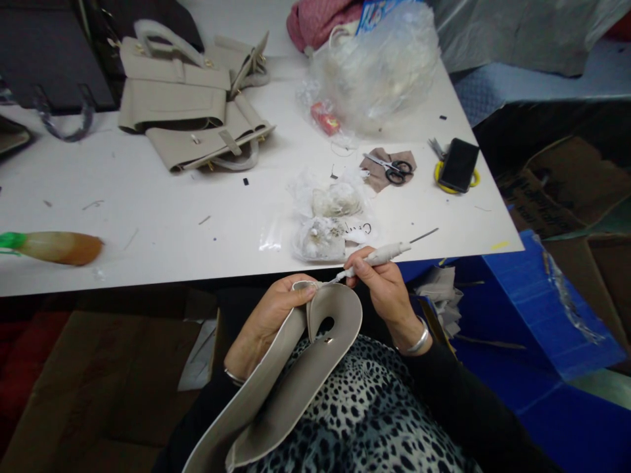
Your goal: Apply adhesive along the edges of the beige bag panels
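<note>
My left hand (276,312) pinches the folded upper edge of a beige bag piece (340,309), thumb on top. The piece curls over my lap, with a dark oval hole and a small metal fitting on its inner side. In my right hand (387,289) is a white-handled pointed tool (389,253), held like a pen. Its thin metal rod points away to the right, while the other end meets the edge of the beige piece beside my left thumb. What lies right under that tip is too small to make out.
Beige bags (172,102) are heaped at the table's back left. Small plastic bags (328,223) lie before me, near scissors (394,169) on a brown scrap. A phone (458,164) rests on yellow-handled scissors. An orange-brown bottle (59,248) lies left; a big plastic bag (379,66) stands behind.
</note>
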`<state>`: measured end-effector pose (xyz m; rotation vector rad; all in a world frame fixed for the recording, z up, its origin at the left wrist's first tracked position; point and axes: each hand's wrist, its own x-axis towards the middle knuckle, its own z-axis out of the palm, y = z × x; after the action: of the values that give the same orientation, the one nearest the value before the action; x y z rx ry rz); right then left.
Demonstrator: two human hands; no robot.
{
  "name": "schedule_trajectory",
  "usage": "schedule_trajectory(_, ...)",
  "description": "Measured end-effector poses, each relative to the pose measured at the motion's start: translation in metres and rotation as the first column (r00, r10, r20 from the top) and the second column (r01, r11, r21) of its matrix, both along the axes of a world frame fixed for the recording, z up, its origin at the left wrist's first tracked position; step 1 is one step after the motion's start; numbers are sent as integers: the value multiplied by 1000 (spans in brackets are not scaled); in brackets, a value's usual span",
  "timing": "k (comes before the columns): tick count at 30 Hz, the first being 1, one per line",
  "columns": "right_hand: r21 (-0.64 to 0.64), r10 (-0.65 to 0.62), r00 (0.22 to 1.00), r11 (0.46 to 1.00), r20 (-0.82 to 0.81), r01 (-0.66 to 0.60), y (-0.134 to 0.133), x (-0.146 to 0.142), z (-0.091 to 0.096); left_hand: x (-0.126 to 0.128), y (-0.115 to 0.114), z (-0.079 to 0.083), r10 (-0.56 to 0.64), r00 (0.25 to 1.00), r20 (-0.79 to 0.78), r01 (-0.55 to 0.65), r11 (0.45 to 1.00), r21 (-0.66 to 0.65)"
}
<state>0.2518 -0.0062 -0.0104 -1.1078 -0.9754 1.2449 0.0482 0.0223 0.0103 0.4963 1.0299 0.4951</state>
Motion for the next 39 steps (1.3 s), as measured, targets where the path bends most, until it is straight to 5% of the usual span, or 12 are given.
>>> schedule_trajectory(16, -47, 80, 994, 996, 72, -77, 4, 0, -3, 2, -2, -4, -29, 1000, -10, 29, 998, 58)
schedule_trajectory(29, -143, 38, 994, 989, 98, -24, 12, -5, -5, 19, -12, -7, 12, 979, -204, 39, 968, 248)
schedule_trajectory(39, 154, -135, 986, 981, 97, 119, -40, -8, -10, 21, -20, -3, 37, 996, -83, -19, 978, 208)
